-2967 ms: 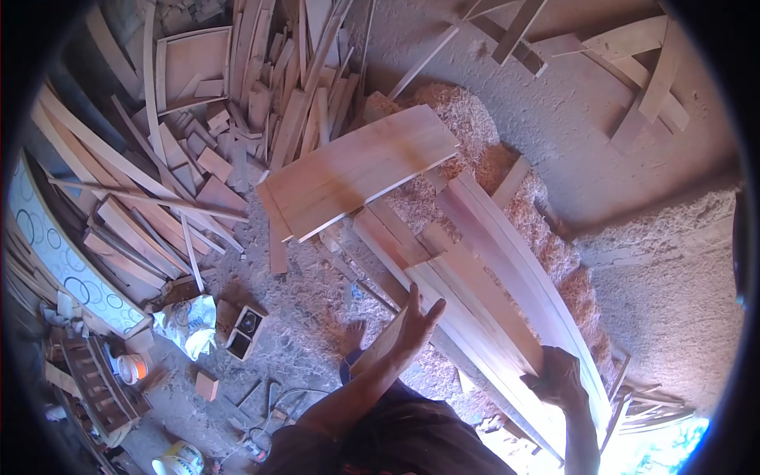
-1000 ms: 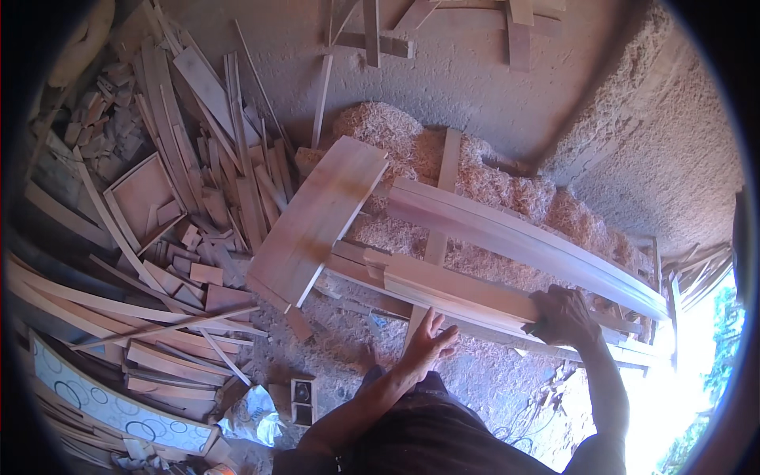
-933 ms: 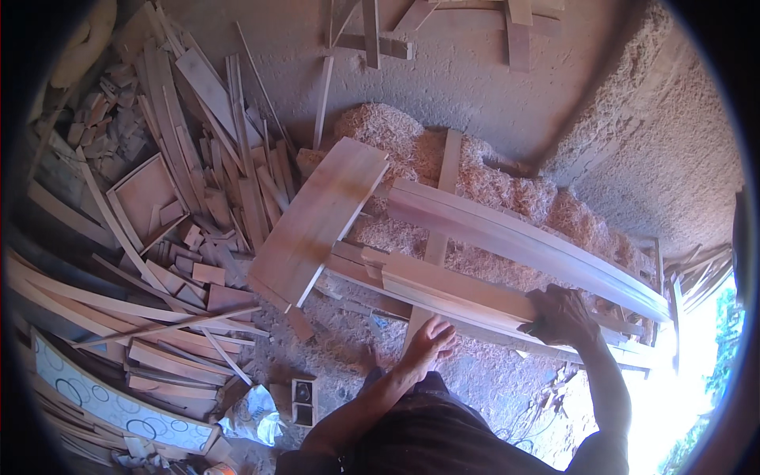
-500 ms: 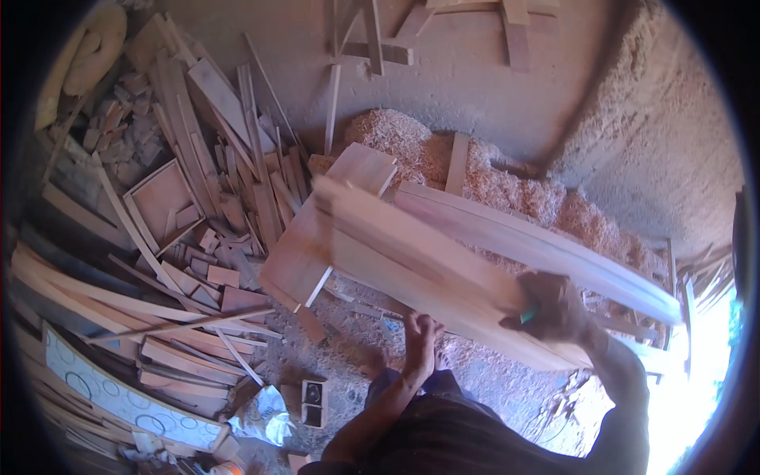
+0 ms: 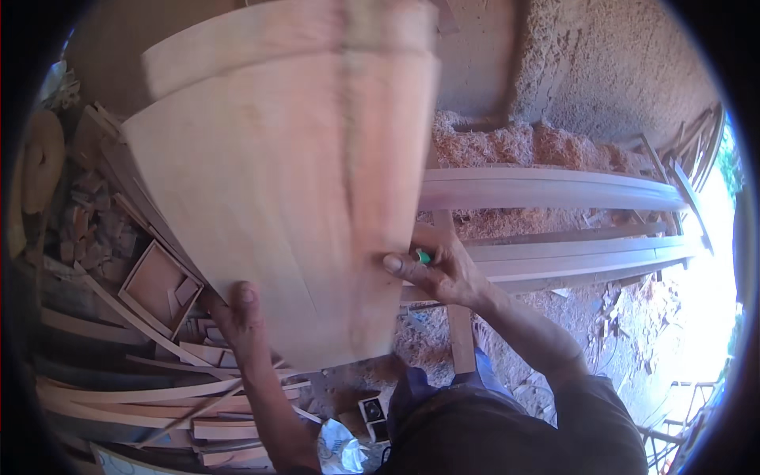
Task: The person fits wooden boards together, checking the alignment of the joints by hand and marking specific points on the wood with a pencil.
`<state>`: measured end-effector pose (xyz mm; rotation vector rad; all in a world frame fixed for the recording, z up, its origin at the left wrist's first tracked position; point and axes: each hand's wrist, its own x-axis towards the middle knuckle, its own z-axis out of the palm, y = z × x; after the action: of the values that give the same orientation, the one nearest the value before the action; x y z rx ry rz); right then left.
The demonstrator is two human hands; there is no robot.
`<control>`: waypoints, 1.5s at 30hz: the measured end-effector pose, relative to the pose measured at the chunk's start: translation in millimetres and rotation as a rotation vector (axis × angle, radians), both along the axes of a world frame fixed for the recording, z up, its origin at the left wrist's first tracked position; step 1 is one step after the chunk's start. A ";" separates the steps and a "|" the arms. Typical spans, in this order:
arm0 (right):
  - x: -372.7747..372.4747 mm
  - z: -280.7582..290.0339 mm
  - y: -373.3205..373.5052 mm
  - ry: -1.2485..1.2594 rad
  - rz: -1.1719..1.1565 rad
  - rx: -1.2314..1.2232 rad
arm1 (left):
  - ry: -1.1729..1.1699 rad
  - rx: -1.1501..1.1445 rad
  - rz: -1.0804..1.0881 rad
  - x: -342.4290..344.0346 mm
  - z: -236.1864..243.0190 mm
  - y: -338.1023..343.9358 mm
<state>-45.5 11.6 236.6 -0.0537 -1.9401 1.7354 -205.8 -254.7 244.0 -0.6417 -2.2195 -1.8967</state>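
A wide pale wooden board (image 5: 269, 198) is tilted up in front of me, slightly blurred, with a second wooden surface showing past its far end. My left hand (image 5: 241, 317) grips its left edge near the lower corner, thumb lying on the face and fingers hidden behind. At the right edge my right hand (image 5: 439, 269) is closed on the board, thumb on the face. A small green thing (image 5: 423, 256), whose kind I cannot make out, is tucked in that hand.
To the right, long planed timbers (image 5: 570, 257) lie on supports above wood shavings (image 5: 546, 150) along the wall. At left are a shallow wooden box (image 5: 158, 285), stacked offcuts (image 5: 95, 226) and curved strips (image 5: 134, 396). A crumpled white bag (image 5: 340, 447) lies near my feet.
The board has swung from lying slanted low to standing up close before me. My left hand, formerly off it, now grips its left edge; my right hand has moved left with it.
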 end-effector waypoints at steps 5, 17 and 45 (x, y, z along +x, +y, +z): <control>6.3 -61.4 1.7 -0.230 -0.087 -0.216 | 0.253 -0.460 -0.222 -7.3 60.4 -4.8; 70.0 -148.1 47.4 -0.408 -0.360 0.447 | 0.954 -1.041 -0.372 -73.2 7.1 26.5; 33.3 -235.3 61.8 -0.374 -0.236 0.529 | 1.076 -0.976 -0.669 -123.9 -60.0 58.2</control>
<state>-12.1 73.5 1.3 -0.4217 -2.4888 1.0751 -329.7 -196.5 184.0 -2.0659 -2.0141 -0.1064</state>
